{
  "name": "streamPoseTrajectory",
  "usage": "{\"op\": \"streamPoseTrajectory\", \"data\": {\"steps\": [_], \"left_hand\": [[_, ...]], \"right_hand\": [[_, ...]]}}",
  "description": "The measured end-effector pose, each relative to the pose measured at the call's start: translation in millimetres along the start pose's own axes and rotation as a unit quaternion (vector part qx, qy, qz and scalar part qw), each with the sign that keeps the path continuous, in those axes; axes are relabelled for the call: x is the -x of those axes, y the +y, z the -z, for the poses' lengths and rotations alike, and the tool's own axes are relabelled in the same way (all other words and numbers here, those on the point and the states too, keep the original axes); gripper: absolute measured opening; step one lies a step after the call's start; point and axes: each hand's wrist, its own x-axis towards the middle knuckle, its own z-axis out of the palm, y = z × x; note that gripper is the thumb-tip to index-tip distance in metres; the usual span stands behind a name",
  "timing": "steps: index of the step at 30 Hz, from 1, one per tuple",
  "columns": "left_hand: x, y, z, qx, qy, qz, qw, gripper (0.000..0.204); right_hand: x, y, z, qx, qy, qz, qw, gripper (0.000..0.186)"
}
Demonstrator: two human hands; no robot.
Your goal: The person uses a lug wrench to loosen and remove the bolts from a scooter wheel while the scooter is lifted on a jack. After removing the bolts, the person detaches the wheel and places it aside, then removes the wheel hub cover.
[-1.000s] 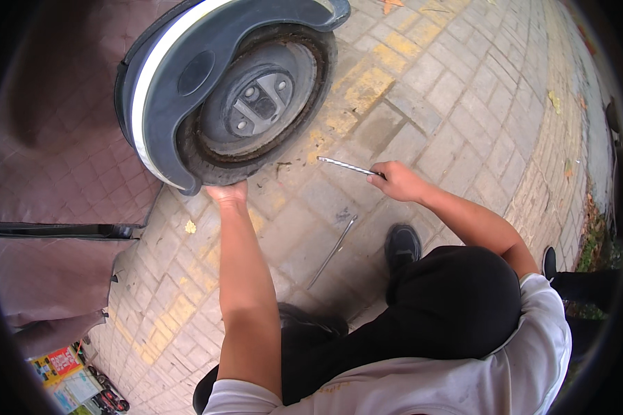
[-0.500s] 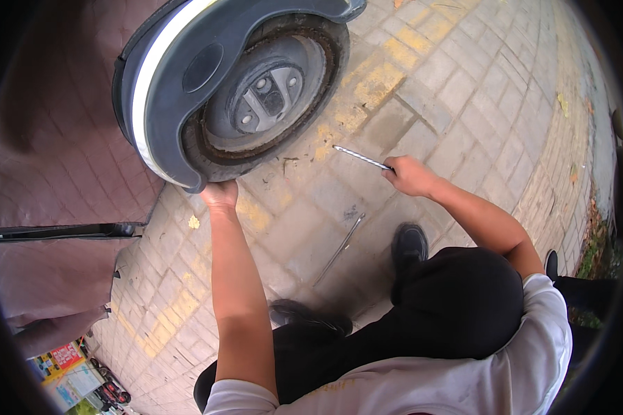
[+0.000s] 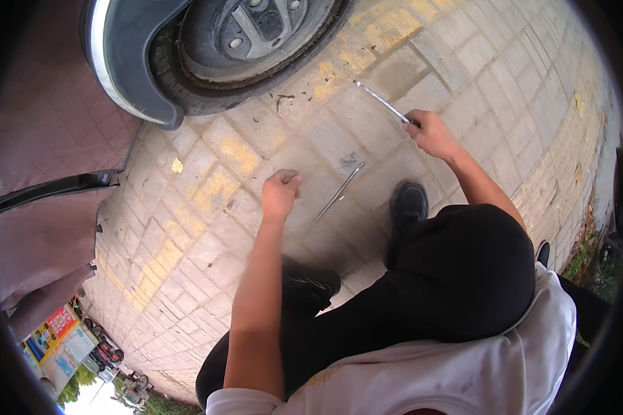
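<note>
Above the paving (image 3: 208, 242), the right hand (image 3: 432, 135) is closed round one end of a slim metal bar (image 3: 384, 102), probably light, rigid and slick, and best held there; the left hand (image 3: 281, 190) hovers with curled fingers, its contents impossible to tell. Near the right shoe (image 3: 409, 200) lies a second bar (image 3: 339, 193). Beyond, the wheel (image 3: 253, 59) looks heavy, its grey fender (image 3: 130, 76) screening part of the tyre (image 3: 218, 100).
</note>
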Motion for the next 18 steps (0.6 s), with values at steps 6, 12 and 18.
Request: {"op": "streamPoseTrajectory", "data": {"steps": [6,12,18], "left_hand": [[49,4,-47,-0.538,-0.026,-0.13,0.833,0.043],[45,-19,-59,-0.595,-0.095,-0.052,0.797,0.04],[37,-3,-55,-0.536,-0.117,-0.082,0.832,0.027]], "right_hand": [[43,32,11,-0.118,0.133,-0.233,0.956,0.045],[39,55,68,-0.254,0.242,-0.15,0.924,0.036],[14,90,62,-0.098,0.26,-0.306,0.91,0.034]]}}
